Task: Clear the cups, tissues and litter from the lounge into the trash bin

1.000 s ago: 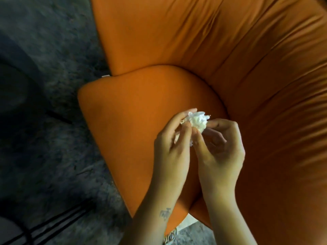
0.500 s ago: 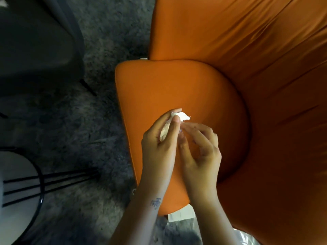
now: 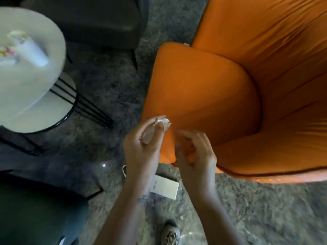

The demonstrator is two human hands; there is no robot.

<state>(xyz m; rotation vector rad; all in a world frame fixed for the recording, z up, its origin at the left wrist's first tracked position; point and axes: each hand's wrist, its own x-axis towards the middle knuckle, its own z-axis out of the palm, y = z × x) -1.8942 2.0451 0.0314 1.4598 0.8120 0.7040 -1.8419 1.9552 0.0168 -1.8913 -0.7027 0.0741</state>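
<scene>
We see the L hand (image 3: 141, 145) gripping a crumpled white tissue (image 3: 163, 122); thumb and curled fingers pinch it, and the wad sticks out past the fingertips; hand and tissue sit over the near corner of the orange armchair (image 3: 247, 59), at the seat cushion's edge. R hand (image 3: 194, 152) is just beside it, over the same corner, apart from the tissue; its fingers are loosely curled and blurred, and we make out nothing in them. Well left of the armchair stands a round white table (image 3: 35, 96) on thin black legs; on it lies some pale litter (image 3: 23, 48), too blurred for us to tell what it is. On the grey carpet (image 3: 265, 209) just in front of the armchair's corner, partly under the L wrist, lies a small white card (image 3: 166, 189); nearer to us, a patterned shoe (image 3: 170, 234). Beyond the table, left of the armchair's back, sits a dark chair (image 3: 92, 20).
</scene>
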